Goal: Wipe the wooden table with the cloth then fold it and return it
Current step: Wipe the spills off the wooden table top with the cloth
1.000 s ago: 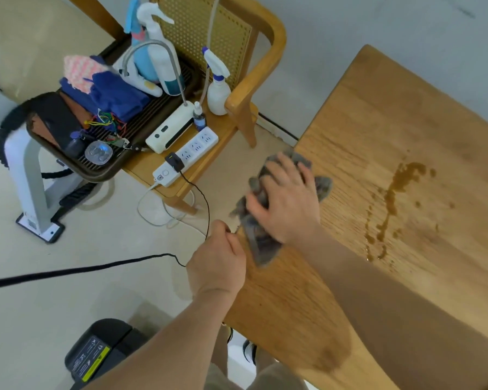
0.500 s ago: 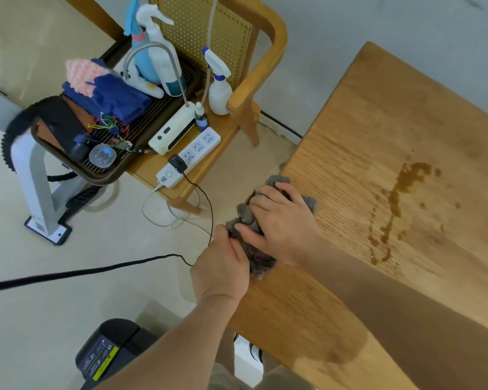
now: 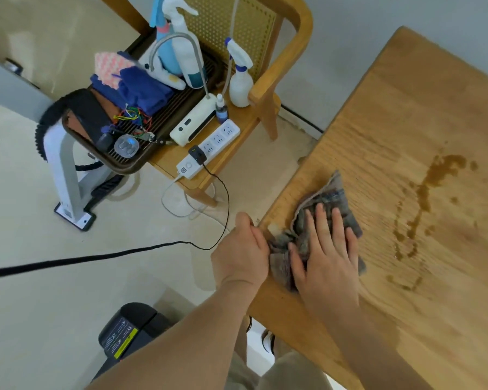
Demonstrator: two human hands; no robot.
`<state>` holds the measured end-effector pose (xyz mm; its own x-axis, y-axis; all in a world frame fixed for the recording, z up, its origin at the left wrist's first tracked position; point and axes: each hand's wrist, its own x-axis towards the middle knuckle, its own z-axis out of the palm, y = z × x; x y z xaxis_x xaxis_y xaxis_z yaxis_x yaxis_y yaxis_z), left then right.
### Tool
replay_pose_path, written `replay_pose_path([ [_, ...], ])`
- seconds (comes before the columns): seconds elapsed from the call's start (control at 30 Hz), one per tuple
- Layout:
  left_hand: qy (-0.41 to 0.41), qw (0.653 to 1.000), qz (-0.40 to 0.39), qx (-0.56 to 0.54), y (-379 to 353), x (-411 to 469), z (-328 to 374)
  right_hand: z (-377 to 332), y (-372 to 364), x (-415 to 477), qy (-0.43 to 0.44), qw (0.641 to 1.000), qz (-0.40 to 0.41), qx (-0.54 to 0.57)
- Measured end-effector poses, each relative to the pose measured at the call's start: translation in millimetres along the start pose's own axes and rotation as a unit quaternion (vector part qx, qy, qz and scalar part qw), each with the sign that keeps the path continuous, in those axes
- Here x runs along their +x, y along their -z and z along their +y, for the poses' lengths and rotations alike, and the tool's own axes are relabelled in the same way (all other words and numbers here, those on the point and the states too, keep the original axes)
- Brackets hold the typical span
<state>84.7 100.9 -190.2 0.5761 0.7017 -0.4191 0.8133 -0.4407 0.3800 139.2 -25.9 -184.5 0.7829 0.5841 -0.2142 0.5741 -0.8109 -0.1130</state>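
The right hand (image 3: 326,260) lies flat on the grey cloth (image 3: 324,220) near the table's (image 3: 406,114) left edge, just right of the frame's centre; its grip is spread wide, fingers (image 3: 323,220) splayed and pressing the crumpled fabric down against the wood rather than closing around it. The left hand (image 3: 241,251) sits at the very edge of the table, curled into a closed grip touching the cloth's lower left corner; whether it actually pinches the fabric cannot be told, since the fingertips are hidden. One corner of the cloth points toward the upper right, away from the hands. To the right of the cloth, apart from it, a brown spill (image 3: 431,187) streaks across the wood in drips and a larger blot. In the upper left of the frame a wooden chair (image 3: 288,60) carries a dark tray (image 3: 119,161), spray bottles (image 3: 238,77), folded blue cloths (image 3: 144,90) and a white power strip (image 3: 209,149), from which a black cable (image 3: 96,257) trails over the floor.
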Motion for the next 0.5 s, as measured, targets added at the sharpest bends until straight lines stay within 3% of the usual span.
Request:
replay_pose_path([
  [0.17, -0.012, 1.0, 0.018, -0.004, -2.7, -1.5, -2.8, -8.8, 26.6, 3.2, -0.059, 0.995, -0.022, 0.072],
  [0.3, 0.001, 1.0, 0.025, 0.002, -3.0, -2.5, -2.4, -23.9, 30.7, 52.4, -0.081, 0.984, 0.08, 0.136],
  [0.5, -0.017, 0.997, 0.07, 0.012, -1.3, -9.1, 3.6, -4.6, -2.9, 12.6, 0.083, 0.994, 0.025, 0.073],
])
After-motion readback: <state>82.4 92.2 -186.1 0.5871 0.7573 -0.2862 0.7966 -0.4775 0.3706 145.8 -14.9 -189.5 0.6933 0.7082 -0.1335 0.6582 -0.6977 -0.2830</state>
